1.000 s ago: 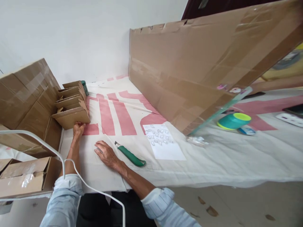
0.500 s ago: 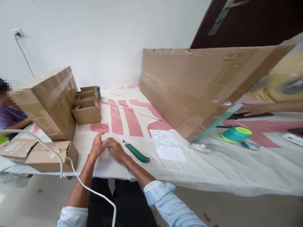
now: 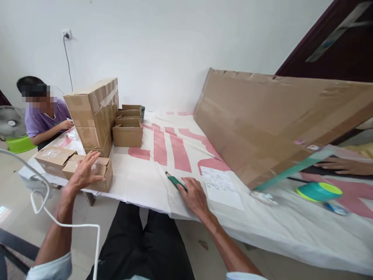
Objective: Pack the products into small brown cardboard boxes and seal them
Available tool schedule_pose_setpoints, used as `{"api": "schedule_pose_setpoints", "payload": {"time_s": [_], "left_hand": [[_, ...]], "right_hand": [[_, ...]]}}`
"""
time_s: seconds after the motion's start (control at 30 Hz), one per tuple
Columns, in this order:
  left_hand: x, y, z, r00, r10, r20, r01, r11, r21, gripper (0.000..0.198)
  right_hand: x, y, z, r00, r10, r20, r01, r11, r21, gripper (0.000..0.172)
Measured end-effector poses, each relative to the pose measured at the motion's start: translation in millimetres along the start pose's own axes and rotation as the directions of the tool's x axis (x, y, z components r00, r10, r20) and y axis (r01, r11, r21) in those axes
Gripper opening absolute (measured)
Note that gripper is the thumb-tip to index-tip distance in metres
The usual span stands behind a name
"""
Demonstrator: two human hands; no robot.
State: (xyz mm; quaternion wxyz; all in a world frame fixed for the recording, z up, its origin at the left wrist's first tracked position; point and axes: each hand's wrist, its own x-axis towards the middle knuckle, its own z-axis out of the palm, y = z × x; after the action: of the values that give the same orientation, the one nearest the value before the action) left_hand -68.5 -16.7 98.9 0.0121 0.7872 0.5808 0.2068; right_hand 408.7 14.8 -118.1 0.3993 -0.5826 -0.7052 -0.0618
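"Plain white wall (image 3: 166, 50) at the back, and before it a long counter (image 3: 145, 182) under white cloth (image 3: 291, 225) printed with pinkish-red characters (image 3: 179, 151). What has the right hand (image 3: 194, 194) got?"

"A slim green utility knife (image 3: 175, 182) with a dark tip, near the counter's front edge. Thumb and fingers are bent about the handle, and the palm hides the rear end."

"Which way does it point?"

"Tip away from the person and to the left; the long axis slants from there back toward the wrist. I can't tell whether it touches the cloth."

"And the left hand (image 3: 83, 172)?"

"Spread wide, holding nothing, over a small brown cardboard box (image 3: 107, 179) at the counter's left end. Contact is unclear."

"Further out?"

"Just right of the knife hand, a white paper sheet (image 3: 230, 199) bearing small pale shapes; past it stands a large taped brown cardboard slab (image 3: 262, 128). Leftward, a second small box (image 3: 54, 158) sits beside the first, with tall stacked cartons (image 3: 97, 112) behind, then a row of open brown boxes (image 3: 128, 137). At far left, a person in purple (image 3: 48, 126)."
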Motion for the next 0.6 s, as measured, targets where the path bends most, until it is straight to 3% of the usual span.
{"api": "schedule_pose_setpoints", "payload": {"time_s": [0.13,0.3,0.43,0.6], "left_hand": [[9.0,-38.9,-17.6,0.971,-0.089,0.221,0.053,0.985,0.164,0.123],[23.9,-57.2,-21.9,0.953,-0.074,0.294,0.016,0.981,0.193,0.119],[24.1,-49.7,-17.2,0.963,-0.006,0.271,-0.038,0.987,0.156,0.109],[18.9,-14.9,-3.1,0.963,0.051,0.265,-0.091,0.986,0.14,0.102]], "right_hand": [[-20.2,10.3,1.3,1.0,0.013,0.022,-0.012,0.999,-0.044,0.032],[-29.5,8.7,7.2,0.999,0.023,0.025,-0.022,0.998,-0.058,0.029],[-28.4,8.6,7.7,0.999,0.022,0.033,-0.019,0.997,-0.079,0.029],[-26.4,7.4,6.6,0.998,0.038,0.044,-0.034,0.996,-0.087,0.029]]}}
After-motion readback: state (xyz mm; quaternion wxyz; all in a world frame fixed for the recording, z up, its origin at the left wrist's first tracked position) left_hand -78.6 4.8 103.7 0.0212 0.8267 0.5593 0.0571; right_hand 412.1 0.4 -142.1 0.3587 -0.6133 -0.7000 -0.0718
